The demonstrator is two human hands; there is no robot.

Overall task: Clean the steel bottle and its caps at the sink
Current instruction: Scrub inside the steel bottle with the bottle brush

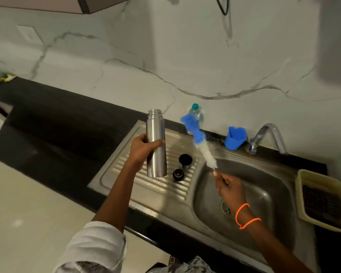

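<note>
Our left hand (144, 148) wraps its fingers round the steel bottle (156, 143), upright at frame centre above the sink's (244, 243) draining board, open mouth upward. Our right hand (231, 189) pinches the bottle brush (202, 143) by its thin handle, bristles slanting up-left, the blue tip just right of the mouth and level with it. We judge the brush must tip over and in. Two caps (185, 159) lie on the board below the bottle
</note>
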